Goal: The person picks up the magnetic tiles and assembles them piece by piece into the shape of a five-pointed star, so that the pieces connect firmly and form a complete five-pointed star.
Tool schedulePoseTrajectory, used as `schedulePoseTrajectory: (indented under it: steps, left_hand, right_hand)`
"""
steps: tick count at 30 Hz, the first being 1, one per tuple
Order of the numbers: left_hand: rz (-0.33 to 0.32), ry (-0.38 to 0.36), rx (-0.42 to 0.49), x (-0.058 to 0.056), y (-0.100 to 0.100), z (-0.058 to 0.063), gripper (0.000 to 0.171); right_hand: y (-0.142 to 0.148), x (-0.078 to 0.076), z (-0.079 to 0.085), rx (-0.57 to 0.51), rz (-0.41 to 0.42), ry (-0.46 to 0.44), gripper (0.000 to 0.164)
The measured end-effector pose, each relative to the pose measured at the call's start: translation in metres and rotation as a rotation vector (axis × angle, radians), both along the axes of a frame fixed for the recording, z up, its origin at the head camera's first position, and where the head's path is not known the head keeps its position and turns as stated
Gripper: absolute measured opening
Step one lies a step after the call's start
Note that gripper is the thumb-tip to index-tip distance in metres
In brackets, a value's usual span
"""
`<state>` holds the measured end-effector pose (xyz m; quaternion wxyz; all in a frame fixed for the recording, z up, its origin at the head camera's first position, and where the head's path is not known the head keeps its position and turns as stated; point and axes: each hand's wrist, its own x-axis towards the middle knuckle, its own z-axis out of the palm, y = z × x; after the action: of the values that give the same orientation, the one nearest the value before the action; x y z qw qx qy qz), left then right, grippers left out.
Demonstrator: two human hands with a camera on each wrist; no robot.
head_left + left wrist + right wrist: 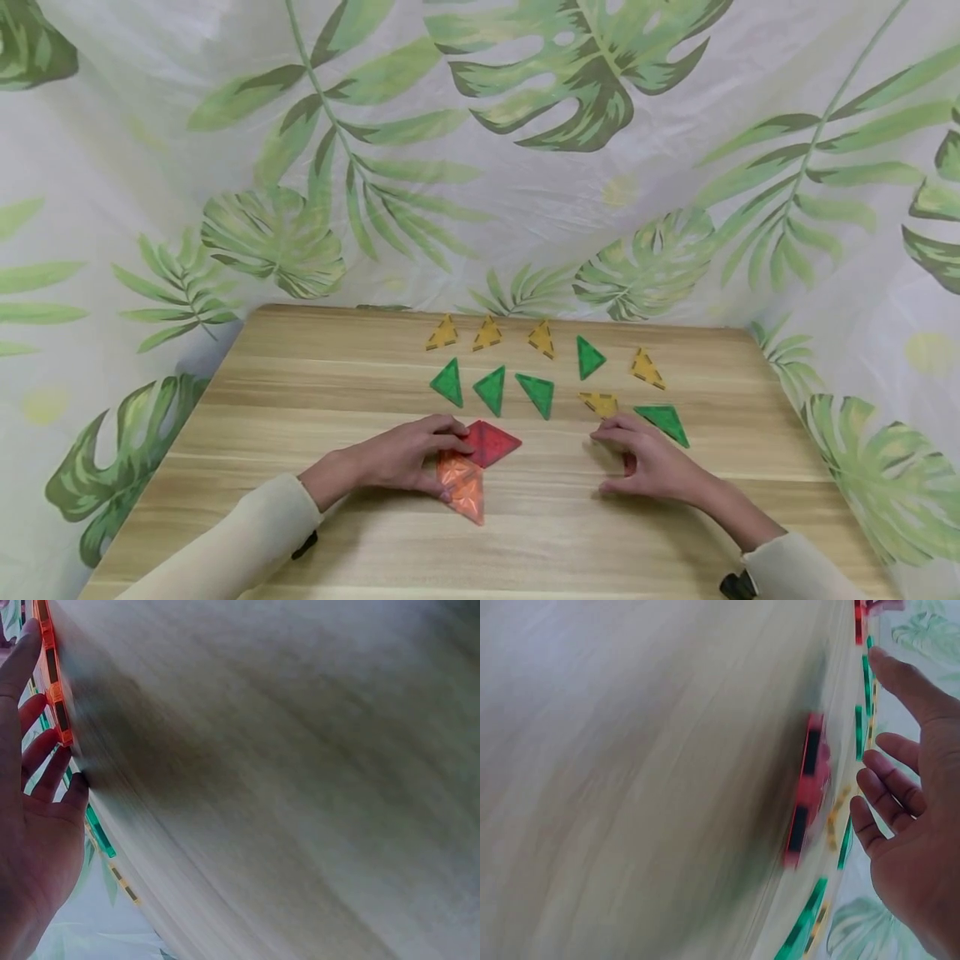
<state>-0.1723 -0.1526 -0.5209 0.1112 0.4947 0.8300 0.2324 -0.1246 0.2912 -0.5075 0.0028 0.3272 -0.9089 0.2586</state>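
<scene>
My left hand (401, 454) lies at the left side of a joined group of translucent magnetic tiles. Its thumb and fingers grip the orange triangle tiles (467, 492) across their edges, and a fingertip overlaps the red triangle tiles (495, 443) joined above them. In the left wrist view, the orange tile (54, 671) shows edge-on against the fingers. To the right, my right hand (652, 462) hovers low with thumb and fingers spread apart. A single red triangle tile (806, 791) lies by that hand on the table, apart from its fingers in the right wrist view and mostly hidden in the head view.
Several green triangle tiles (491, 390) and several yellow triangle tiles (487, 333) lie in loose rows toward the back of the wooden table (315, 375). One yellow tile (598, 404) and one green tile (666, 423) lie close to my right hand. A leaf-patterned cloth (525, 208) hangs behind.
</scene>
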Motion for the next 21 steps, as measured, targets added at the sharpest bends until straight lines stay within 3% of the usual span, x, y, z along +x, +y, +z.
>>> schedulePoseTrajectory:
  steps: [12,21]
  left_hand:
    - [-0.002,0.008,0.007,0.001,-0.001,0.001,0.066]
    - [-0.005,0.005,-0.008,0.0,0.0,0.002,0.067]
  right_hand:
    - [0.033,0.009,-0.007,0.013,-0.018,0.073,0.067]
    - [0.04,0.017,-0.018,-0.065,-0.051,0.052,0.065]
